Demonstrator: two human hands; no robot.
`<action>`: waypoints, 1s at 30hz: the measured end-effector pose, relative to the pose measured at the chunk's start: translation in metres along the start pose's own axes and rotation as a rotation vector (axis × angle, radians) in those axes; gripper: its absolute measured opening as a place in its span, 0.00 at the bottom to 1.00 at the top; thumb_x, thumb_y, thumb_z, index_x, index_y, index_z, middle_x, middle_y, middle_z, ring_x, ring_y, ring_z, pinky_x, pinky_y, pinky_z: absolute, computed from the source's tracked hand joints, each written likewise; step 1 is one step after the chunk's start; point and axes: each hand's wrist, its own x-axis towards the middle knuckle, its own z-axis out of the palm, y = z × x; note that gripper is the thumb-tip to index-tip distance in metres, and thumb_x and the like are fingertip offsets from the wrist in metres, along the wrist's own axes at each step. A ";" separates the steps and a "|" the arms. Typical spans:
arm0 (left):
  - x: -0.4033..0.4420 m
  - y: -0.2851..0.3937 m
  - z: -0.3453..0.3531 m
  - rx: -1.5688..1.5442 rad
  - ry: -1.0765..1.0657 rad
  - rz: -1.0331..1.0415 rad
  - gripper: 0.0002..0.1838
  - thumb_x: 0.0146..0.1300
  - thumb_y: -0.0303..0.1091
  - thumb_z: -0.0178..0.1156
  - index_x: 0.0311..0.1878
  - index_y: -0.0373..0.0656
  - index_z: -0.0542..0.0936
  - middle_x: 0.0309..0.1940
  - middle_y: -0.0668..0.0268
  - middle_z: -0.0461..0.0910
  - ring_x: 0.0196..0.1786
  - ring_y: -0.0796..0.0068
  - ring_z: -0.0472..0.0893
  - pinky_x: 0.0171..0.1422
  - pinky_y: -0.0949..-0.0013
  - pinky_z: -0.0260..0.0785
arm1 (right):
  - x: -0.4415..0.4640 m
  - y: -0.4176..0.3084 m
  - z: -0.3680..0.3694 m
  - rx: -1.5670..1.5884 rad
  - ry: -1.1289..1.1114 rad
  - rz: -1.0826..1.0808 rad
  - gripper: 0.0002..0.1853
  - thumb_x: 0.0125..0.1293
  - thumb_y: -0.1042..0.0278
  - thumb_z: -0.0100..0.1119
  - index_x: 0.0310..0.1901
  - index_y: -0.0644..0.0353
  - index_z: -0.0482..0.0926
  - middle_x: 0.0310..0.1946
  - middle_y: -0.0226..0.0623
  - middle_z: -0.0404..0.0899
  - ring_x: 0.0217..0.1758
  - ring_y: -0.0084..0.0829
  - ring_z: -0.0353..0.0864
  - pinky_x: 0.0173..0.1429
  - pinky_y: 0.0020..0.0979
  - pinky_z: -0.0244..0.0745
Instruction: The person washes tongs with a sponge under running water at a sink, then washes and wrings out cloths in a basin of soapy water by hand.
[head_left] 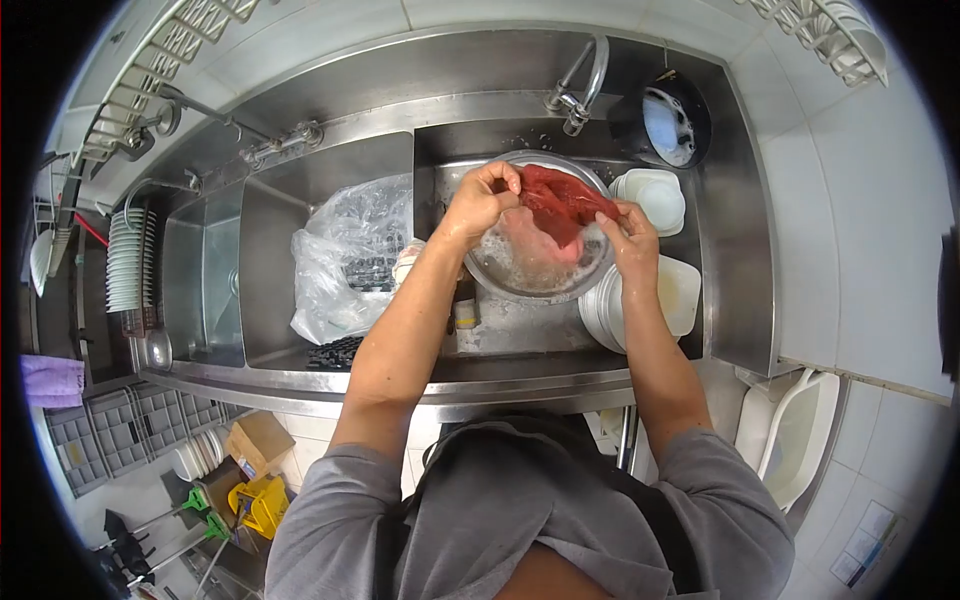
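Both my hands stretch a wet red cloth (565,195) over a round metal basin (535,297) standing in the right sink. My left hand (482,205) pinches the cloth's left edge, fingers closed. On the other side, my right hand (634,238) grips its right edge between thumb and fingers. The cloth's lower part hangs into foamy water (500,255) and looks pink beneath the surface. Against the basin's right side stand white dishes (655,200) and a stack of white containers (680,295).
A faucet (578,110) rises behind the basin. A black pot (700,125) with suds sits in the back right corner. In the middle sink lies a clear plastic bag (325,250). Plates (130,260) stand in a rack at far left.
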 end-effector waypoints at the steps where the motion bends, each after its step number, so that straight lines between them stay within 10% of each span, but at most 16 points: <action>1: 0.002 0.002 -0.001 0.148 0.008 -0.023 0.11 0.49 0.12 0.58 0.29 0.42 0.74 0.38 0.70 0.79 0.40 0.78 0.76 0.46 0.75 0.68 | 0.001 0.002 0.000 -0.084 0.023 -0.206 0.08 0.60 0.77 0.63 0.40 0.64 0.76 0.35 0.32 0.79 0.36 0.20 0.77 0.45 0.23 0.70; 10: -0.003 0.023 -0.009 -0.286 0.004 -0.182 0.16 0.47 0.12 0.58 0.39 0.41 0.73 0.42 0.63 0.79 0.43 0.74 0.76 0.49 0.71 0.68 | 0.006 -0.036 0.032 0.034 -0.076 -0.081 0.08 0.60 0.76 0.64 0.35 0.62 0.73 0.31 0.29 0.76 0.36 0.18 0.74 0.40 0.21 0.70; 14: -0.009 0.015 0.004 0.065 0.009 -0.303 0.16 0.53 0.13 0.56 0.44 0.40 0.74 0.41 0.64 0.79 0.43 0.73 0.79 0.49 0.72 0.70 | 0.007 -0.046 0.041 0.053 -0.133 -0.050 0.07 0.59 0.77 0.64 0.35 0.62 0.73 0.31 0.29 0.77 0.35 0.18 0.74 0.40 0.21 0.69; 20: -0.010 0.014 0.002 -0.381 0.027 -0.033 0.18 0.58 0.15 0.58 0.51 0.42 0.75 0.41 0.63 0.81 0.42 0.72 0.81 0.49 0.71 0.75 | 0.005 -0.012 0.011 0.049 -0.123 0.028 0.12 0.56 0.71 0.68 0.39 0.63 0.76 0.36 0.33 0.80 0.41 0.23 0.78 0.45 0.26 0.72; 23: 0.001 0.010 0.033 -0.053 -0.210 -0.144 0.12 0.58 0.17 0.59 0.46 0.38 0.78 0.40 0.63 0.82 0.42 0.75 0.81 0.48 0.72 0.75 | -0.014 -0.026 0.041 -0.358 -0.104 -0.365 0.20 0.53 0.65 0.69 0.45 0.64 0.76 0.35 0.42 0.81 0.43 0.41 0.82 0.48 0.35 0.75; 30: 0.018 0.038 0.027 0.279 -0.242 -0.259 0.13 0.52 0.19 0.59 0.42 0.37 0.80 0.36 0.64 0.83 0.41 0.76 0.81 0.44 0.73 0.74 | 0.007 0.003 0.038 -0.497 -0.228 -0.133 0.12 0.52 0.68 0.61 0.38 0.63 0.79 0.28 0.50 0.79 0.33 0.47 0.79 0.41 0.38 0.73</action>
